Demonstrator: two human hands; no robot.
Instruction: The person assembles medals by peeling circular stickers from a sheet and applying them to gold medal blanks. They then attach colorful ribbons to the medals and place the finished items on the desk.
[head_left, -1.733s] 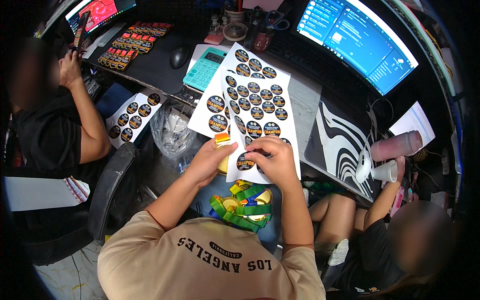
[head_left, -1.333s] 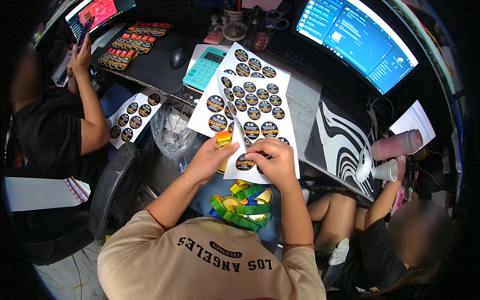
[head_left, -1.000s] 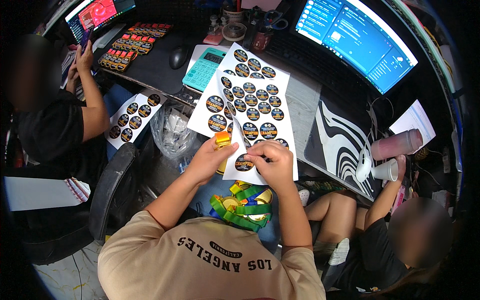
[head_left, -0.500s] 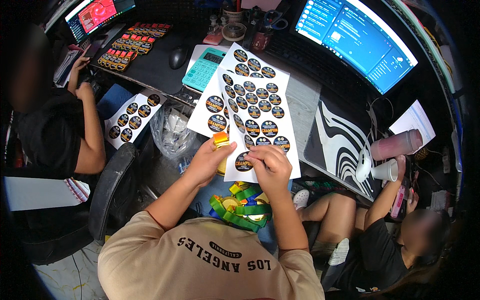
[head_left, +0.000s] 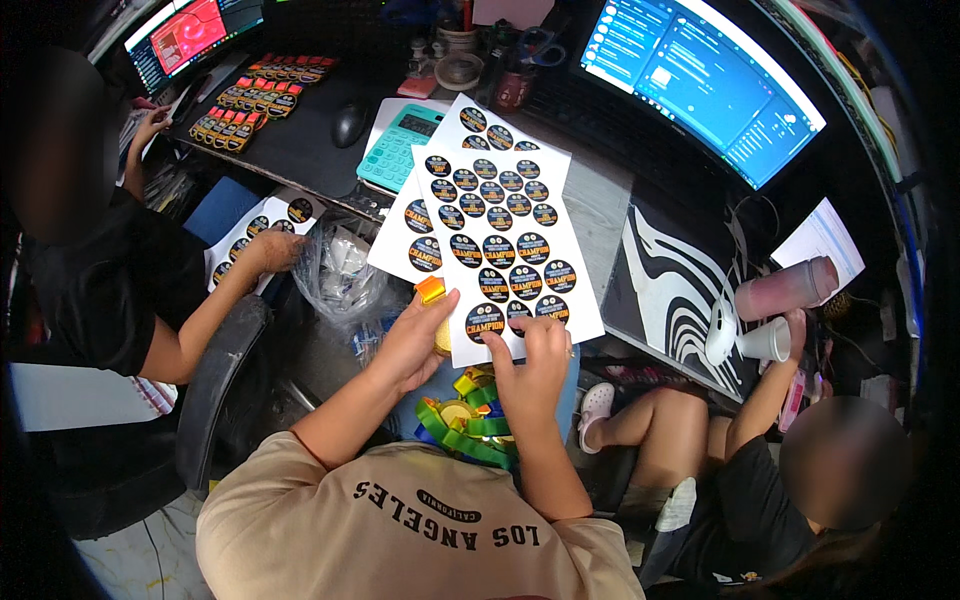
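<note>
At frame centre, left hand is gripping gold medal; right hand is touching sticker sheet, closure unclear.

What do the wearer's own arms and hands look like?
The left hand and right hand are ungloved; what looks like a small ring shows on a right-hand finger. Short, loose tan sleeves leave the forearms uncovered.

The person's left forearm is slanting forward and inward, the left hand gripping. The right forearm is angling upward, the right hand holding its thumb apart from its bent fingers.
</note>
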